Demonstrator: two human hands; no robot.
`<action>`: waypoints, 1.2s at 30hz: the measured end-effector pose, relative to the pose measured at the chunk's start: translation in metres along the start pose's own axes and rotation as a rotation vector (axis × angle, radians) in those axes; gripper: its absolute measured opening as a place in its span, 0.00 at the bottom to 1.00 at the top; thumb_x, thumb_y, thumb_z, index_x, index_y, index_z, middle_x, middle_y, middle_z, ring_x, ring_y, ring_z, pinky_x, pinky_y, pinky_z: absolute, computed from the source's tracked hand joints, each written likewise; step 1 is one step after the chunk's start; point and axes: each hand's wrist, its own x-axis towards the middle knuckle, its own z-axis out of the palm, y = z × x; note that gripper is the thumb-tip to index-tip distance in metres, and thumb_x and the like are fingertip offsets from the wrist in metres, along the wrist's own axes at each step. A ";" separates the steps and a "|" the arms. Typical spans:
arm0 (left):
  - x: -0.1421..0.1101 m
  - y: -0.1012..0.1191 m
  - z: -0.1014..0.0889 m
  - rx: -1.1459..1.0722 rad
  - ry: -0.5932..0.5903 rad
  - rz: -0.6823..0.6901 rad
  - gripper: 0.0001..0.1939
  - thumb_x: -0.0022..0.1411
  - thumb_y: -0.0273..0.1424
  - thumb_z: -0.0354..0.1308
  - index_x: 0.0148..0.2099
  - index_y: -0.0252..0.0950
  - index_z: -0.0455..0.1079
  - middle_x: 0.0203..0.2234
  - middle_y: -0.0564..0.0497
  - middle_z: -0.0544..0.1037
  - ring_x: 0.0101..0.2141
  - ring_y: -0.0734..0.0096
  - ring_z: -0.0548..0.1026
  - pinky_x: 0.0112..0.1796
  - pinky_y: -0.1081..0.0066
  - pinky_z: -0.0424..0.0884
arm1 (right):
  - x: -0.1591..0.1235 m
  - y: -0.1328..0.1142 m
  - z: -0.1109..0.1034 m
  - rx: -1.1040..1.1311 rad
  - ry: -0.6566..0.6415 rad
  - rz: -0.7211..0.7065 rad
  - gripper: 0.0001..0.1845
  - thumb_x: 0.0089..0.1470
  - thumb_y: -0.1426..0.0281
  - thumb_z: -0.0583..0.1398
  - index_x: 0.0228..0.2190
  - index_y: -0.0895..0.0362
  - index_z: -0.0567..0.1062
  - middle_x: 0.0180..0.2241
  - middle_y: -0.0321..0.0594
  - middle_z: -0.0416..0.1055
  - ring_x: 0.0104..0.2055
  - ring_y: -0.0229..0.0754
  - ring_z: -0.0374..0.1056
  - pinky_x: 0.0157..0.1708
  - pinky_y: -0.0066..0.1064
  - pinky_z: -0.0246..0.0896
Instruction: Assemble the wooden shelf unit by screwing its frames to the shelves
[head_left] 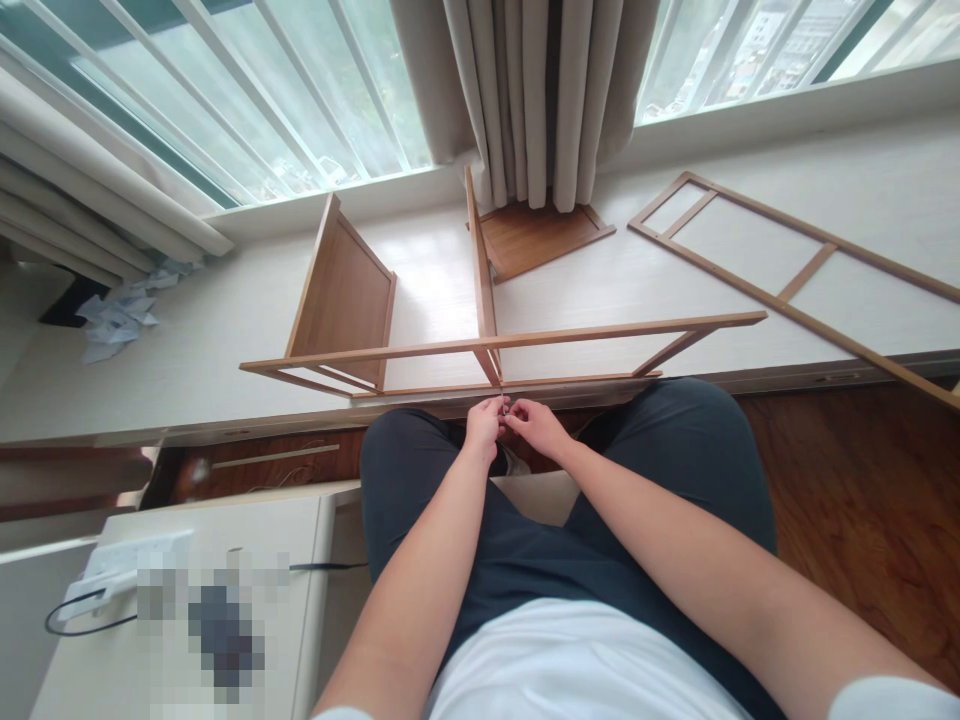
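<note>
My left hand (484, 428) and my right hand (538, 428) meet just below the near edge of a wooden frame, between my knees. Both are closed, fingertips pinched around something thin and small at the frame's lower rail; its kind is too small to make out. The partly assembled wooden frame (600, 335) stands on the white ledge. One wooden panel (341, 290) rises from its left part. A second panel (482, 270), seen nearly edge-on, rises from its middle, straight ahead of my hands.
Behind lies a loose wooden panel (544, 240) under the curtain (532, 100). A second ladder-like frame (806, 270) lies to the right, overhanging the white ledge (427, 240). Crumpled paper (120, 320) is at far left. A white cabinet (292, 600) with a power strip stands at my left.
</note>
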 end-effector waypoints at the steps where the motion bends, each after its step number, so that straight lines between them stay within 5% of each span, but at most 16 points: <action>1: 0.000 0.000 0.000 0.000 0.001 -0.001 0.14 0.52 0.38 0.69 0.37 0.34 0.78 0.27 0.52 0.74 0.22 0.79 0.68 0.25 0.75 0.58 | 0.000 -0.001 0.000 -0.005 0.010 -0.012 0.09 0.56 0.65 0.61 0.27 0.56 0.73 0.26 0.35 0.75 0.28 0.37 0.66 0.30 0.26 0.55; 17: -0.002 0.002 0.003 -0.062 -0.014 -0.061 0.12 0.56 0.37 0.67 0.39 0.34 0.77 0.28 0.49 0.78 0.24 0.76 0.71 0.27 0.75 0.62 | -0.004 -0.007 -0.002 -0.075 0.036 -0.140 0.08 0.62 0.65 0.60 0.35 0.56 0.77 0.33 0.37 0.78 0.33 0.38 0.69 0.35 0.27 0.57; 36: 0.002 0.002 0.003 -0.083 -0.016 -0.066 0.13 0.54 0.37 0.69 0.38 0.34 0.77 0.27 0.50 0.77 0.23 0.77 0.71 0.27 0.75 0.62 | -0.006 -0.011 -0.004 -0.100 0.057 -0.117 0.07 0.61 0.68 0.59 0.36 0.55 0.78 0.34 0.38 0.79 0.34 0.40 0.72 0.37 0.28 0.60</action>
